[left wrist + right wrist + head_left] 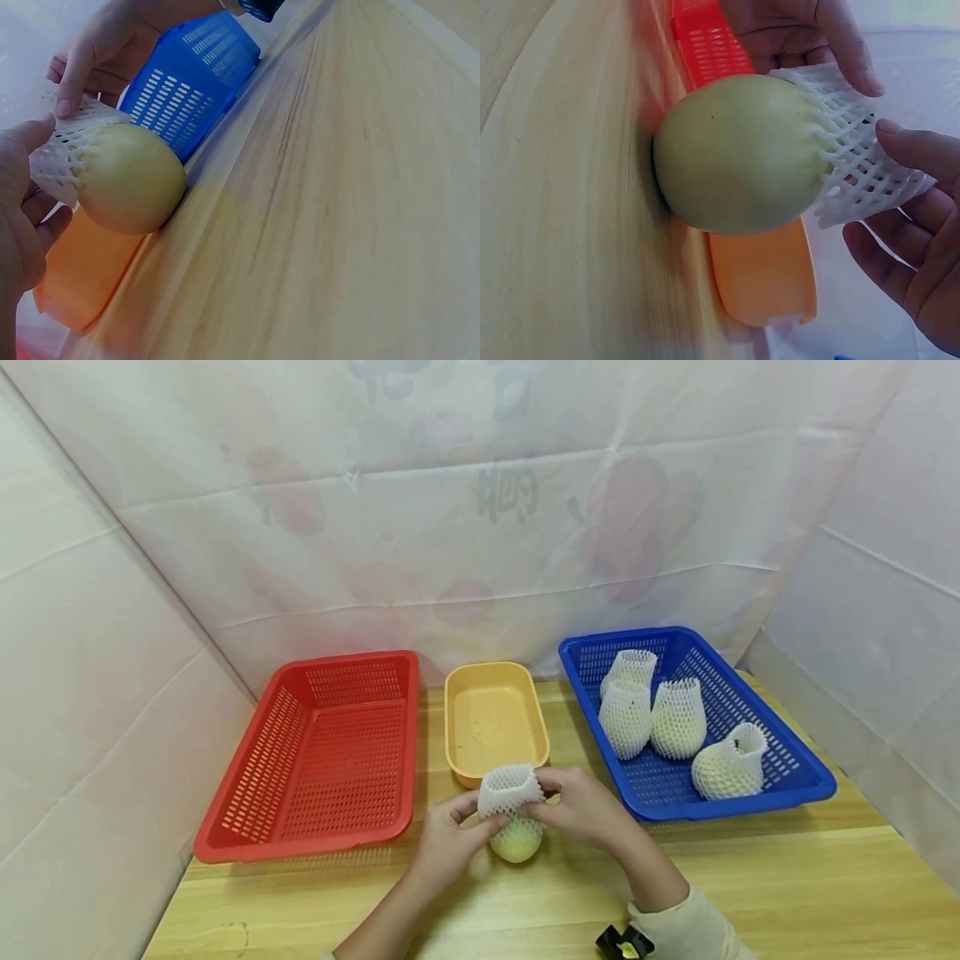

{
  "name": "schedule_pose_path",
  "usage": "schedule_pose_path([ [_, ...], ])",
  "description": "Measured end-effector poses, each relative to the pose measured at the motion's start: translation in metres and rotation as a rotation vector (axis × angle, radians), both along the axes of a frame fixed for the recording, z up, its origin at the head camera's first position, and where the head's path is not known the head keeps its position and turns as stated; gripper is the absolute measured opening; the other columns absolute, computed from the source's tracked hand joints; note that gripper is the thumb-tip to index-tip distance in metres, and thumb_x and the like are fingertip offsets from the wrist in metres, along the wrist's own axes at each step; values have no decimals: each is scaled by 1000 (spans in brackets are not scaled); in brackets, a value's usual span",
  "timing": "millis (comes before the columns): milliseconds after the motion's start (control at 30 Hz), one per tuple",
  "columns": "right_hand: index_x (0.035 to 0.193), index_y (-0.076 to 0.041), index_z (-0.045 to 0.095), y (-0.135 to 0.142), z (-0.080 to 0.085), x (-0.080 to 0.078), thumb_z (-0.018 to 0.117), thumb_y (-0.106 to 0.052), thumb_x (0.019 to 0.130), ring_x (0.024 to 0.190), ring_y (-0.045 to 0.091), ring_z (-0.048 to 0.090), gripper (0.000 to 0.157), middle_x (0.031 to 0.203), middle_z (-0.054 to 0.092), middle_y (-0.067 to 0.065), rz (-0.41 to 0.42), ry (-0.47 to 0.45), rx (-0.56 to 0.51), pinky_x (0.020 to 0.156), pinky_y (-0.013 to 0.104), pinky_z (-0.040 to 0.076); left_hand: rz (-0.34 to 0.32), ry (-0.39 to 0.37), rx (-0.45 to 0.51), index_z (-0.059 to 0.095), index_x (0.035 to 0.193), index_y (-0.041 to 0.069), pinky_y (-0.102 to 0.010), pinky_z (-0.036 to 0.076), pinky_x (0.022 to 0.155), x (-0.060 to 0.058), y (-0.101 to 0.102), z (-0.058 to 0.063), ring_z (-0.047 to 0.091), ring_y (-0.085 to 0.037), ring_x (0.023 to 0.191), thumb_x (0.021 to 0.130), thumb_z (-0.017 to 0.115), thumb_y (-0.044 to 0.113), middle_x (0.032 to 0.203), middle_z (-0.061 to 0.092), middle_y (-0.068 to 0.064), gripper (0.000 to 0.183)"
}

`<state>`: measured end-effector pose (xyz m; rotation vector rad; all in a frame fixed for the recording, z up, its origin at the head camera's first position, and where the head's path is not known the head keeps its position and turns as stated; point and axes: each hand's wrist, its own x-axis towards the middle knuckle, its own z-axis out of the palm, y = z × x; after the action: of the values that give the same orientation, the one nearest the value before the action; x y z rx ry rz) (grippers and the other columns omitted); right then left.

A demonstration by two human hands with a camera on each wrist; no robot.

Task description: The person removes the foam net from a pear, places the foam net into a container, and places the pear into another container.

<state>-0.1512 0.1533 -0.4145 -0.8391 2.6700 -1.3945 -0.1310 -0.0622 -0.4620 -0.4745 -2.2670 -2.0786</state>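
A pale yellow-green melon (517, 843) rests on the wooden table in front of the yellow tub. Its upper part is inside a white foam net sleeve (510, 789), whose open end points up. In the right wrist view the bare melon (731, 154) shows below the bunched net (862, 161). My left hand (442, 842) pinches the net's left side between thumb and fingers. On the opposite side, my right hand (583, 806) pinches the net too. The left wrist view shows both thumbs on the foam, with the melon (133, 180) hanging out of it.
At the left stands a red plastic basket (411, 760) with nothing in it. A yellow tub (543, 727) sits in the middle. The blue basket (813, 787) on the right holds several net-wrapped melons (678, 720). White printed cloth (480, 543) hangs behind and at both sides.
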Motion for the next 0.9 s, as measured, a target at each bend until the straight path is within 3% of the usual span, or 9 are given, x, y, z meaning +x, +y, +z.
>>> schedule_pose_path([
  [467, 114, -17, 68, 2, 1, -1, 79, -15, 82, 89, 8, 66, 33, 102, 72, -6, 71, 10, -21, 78, 30, 58, 69, 38, 82, 76, 100, 3, -29, 59, 81, 2, 2, 2, 73, -16, 92, 81, 80, 15, 100, 75, -10, 22],
  [633, 121, -17, 65, 3, 1, -1, 77, -14, 84, 93, 9, 66, 39, 108, 70, -6, 83, -15, 7, 82, 29, 58, 81, 31, 104, 76, 99, 4, -28, 59, 80, 2, 2, 3, 73, -15, 91, 82, 80, 13, 99, 76, -10, 20],
  [900, 120, -14, 67, -1, 1, -2, 75, -13, 86, 96, 12, 68, 34, 112, 71, -2, 51, -6, -73, 83, 28, 58, 48, 14, 133, 72, 110, 3, -31, 57, 89, 2, 1, 2, 71, -19, 99, 80, 80, 8, 108, 74, -12, 32],
])
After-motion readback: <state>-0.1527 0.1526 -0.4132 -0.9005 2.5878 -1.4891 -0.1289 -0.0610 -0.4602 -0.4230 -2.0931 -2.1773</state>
